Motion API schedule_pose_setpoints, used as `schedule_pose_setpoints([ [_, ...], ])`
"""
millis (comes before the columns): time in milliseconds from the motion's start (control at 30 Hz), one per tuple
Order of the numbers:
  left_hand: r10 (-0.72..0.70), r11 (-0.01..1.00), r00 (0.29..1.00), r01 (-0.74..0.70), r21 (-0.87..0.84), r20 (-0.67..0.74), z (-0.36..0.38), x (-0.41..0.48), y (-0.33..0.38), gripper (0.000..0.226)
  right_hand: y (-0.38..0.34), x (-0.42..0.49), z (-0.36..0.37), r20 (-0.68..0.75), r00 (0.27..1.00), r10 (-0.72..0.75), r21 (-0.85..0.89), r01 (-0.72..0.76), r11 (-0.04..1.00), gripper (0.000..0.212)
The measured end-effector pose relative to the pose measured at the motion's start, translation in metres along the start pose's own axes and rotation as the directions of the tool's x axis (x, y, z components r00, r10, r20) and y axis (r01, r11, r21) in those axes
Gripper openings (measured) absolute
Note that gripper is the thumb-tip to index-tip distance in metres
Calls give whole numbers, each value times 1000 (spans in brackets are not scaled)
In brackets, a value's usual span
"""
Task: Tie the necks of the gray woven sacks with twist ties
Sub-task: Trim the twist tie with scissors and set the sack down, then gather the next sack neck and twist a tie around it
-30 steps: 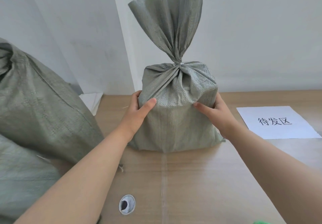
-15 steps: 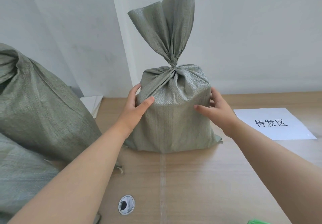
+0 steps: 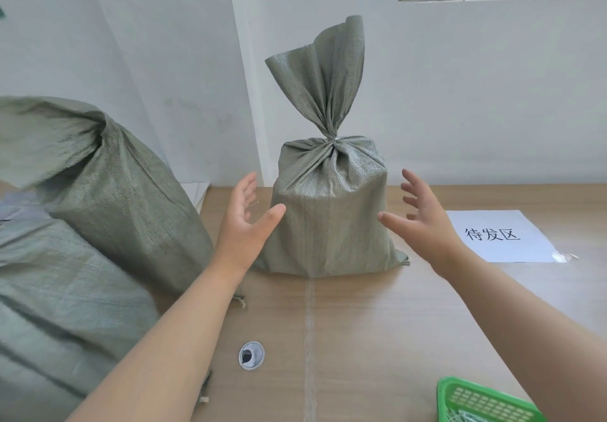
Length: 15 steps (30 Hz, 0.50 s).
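At far left an untied sack leans on another. Your left hand hangs spread and empty just beside the tied sack, which stands upright mid-surface. Your right hand, fingers splayed, holds nothing either. A paper sign lies farther right; a green basket sits near you.

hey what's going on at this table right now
A person is bagging up gray woven sacks. One small sack stands upright on the wooden table, neck cinched. Both the left hand and right hand are open beside it, not touching. Larger sacks lie left; a green plastic basket sits near right.
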<state>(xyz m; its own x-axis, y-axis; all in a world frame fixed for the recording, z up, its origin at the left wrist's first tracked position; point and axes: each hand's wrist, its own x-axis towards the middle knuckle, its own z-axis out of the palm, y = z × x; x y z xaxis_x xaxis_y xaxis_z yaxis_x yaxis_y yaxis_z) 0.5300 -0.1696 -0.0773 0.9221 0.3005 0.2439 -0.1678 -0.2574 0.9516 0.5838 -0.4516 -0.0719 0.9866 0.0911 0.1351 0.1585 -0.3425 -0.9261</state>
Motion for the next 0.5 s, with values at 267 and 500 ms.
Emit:
schedule_pose_setpoints([
  [267,-15,1000,1000,15,14,-6,-43,-108,39,73,-49,-93,26,114,989,-92,32,89,996,85],
  [500,-69,997,993,71,16,-101,-94,-191,61,75,-87,-158,58,224,966,-131,137,101,985,82],
])
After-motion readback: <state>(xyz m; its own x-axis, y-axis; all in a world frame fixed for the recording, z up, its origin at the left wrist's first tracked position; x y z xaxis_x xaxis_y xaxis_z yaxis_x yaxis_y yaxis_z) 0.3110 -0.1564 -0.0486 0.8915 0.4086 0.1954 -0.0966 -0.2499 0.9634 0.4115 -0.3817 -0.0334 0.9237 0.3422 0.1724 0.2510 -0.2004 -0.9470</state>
